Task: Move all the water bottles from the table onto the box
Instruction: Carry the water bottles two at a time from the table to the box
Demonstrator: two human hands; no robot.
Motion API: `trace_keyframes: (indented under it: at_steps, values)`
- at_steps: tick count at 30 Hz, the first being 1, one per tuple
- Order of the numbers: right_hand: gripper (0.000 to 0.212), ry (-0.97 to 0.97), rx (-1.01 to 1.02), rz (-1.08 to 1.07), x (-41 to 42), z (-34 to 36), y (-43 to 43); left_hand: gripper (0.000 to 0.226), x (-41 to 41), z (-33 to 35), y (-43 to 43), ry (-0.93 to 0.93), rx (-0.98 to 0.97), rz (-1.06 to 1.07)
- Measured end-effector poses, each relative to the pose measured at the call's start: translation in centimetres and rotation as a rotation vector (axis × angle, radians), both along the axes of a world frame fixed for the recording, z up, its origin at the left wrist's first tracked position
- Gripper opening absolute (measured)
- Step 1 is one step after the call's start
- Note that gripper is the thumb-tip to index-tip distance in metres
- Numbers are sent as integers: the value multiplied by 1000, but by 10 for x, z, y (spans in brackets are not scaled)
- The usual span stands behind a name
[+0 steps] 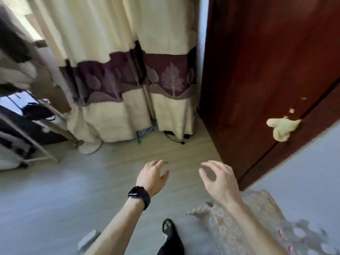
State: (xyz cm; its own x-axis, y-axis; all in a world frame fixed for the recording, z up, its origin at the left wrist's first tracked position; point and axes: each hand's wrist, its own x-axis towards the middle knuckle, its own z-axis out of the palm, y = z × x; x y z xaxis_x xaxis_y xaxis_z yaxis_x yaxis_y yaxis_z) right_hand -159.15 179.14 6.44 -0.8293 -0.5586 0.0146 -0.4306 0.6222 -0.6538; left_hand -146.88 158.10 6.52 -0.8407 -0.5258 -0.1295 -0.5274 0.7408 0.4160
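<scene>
Hands are hovering over the floor (55,199), left hand (152,176) and right hand (219,179) loosely curled, gripping nothing. Blur is smearing pale round shapes (299,232) on the lace cloth (239,227), cut off lower right; whether water bottles, I cannot tell

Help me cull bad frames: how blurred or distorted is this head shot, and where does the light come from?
Head view: motion blur smears the whole frame, worst on the metal rack at left; the left hand and right hand are readable, both empty; wide-angle distortion leans the red-brown door; daylight enters from the upper left, washing out that corner.
</scene>
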Motion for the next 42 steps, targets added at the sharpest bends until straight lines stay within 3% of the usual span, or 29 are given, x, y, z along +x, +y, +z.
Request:
trace_keyframes:
  at_steps: [6, 11, 19, 30, 42]
  values:
    - [26, 142, -158, 390, 63, 88, -187, 34, 128, 77, -125, 175, -199, 381]
    - [35, 232, -291, 647, 146, 158, -324, 39, 240, 143, -213, 317, -381, 605]
    - [38, 318, -398, 893, 277, 233, -484, 37, 396, 214, -321, 337, -564, 862]
    - [41, 386, -502, 1122, 362, 270, -662, 38, 493, 249, -441, 236, -685, 1061]
    - [38, 303, -619, 1367, 421, 307, -882, 35, 548, 295, -585, 156, -778, 1399]
